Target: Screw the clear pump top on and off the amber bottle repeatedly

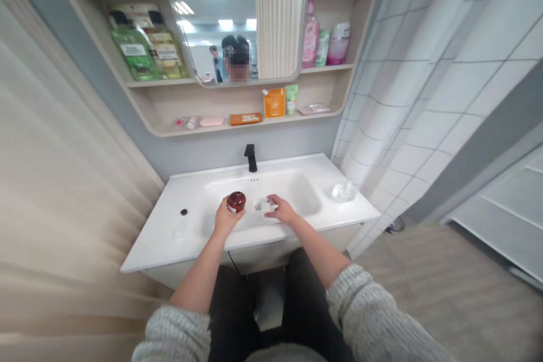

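In my left hand (pixel 224 219) is a reddish-brown bottle (pixel 236 201) with a pale label, held over the left part of the white sink basin (pixel 303 192). My fingers wrap round its side, and its top faces me. My right hand (pixel 280 209) is a short way to the right, above the basin. Its fingers curl around a small clear cup-like thing (pixel 267 205), hard to make out against the white. On the counter left of the basin lies a small round black cap (pixel 184 212), with a faint clear object (pixel 180 230) near it.
Behind the basin stands a black faucet (pixel 251 158). A clear container (pixel 343 192) sits on the counter's right end. The shelf above holds an orange pouch (pixel 275 103), a green tube (pixel 291 99) and a pink bar (pixel 211 121). Curtains hang on both sides.
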Demonstrator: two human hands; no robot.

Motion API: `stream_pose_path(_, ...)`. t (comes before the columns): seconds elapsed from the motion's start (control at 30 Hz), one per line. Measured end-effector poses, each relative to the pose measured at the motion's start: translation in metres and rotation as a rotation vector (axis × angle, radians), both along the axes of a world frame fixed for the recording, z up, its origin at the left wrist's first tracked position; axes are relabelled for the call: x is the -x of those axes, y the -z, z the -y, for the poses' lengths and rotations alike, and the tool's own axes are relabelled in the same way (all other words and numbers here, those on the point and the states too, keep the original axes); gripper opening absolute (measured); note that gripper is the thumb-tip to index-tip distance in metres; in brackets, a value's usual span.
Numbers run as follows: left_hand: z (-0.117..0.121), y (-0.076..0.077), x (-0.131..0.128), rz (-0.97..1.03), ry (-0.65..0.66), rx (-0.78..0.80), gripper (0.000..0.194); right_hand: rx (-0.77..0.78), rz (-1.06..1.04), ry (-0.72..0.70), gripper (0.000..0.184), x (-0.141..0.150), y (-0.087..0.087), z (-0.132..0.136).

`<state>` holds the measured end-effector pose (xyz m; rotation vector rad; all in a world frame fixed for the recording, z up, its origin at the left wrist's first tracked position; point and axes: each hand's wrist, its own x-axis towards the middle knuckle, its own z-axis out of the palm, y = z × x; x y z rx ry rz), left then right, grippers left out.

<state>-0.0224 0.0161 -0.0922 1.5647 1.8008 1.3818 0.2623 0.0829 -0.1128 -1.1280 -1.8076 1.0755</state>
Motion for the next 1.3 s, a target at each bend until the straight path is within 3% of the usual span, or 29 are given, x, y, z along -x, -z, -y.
stream_pose_path(0.23,0.005,0.001,-0.003,-0.152,0.062,-0.026,0.074,0.022,0.004,0.0,0.073,-0.002,0.003,-0.002)
stream_pose_path(0.53,0.006,0.002,-0.008,-0.372,0.107,-0.014,0.079,-0.008,-0.002,-0.05,0.076,0.0,-0.01,0.007)
stream_pose_path(0.73,0.01,-0.002,-0.011,-0.49,0.134,-0.024,0.081,-0.031,0.007,-0.047,0.082,0.0,-0.009,0.007)
stream_pose_path(1.3,0.02,-0.011,-0.018,-0.609,0.134,-0.071,0.076,-0.054,0.104,-0.059,0.09,0.003,0.0,0.004)
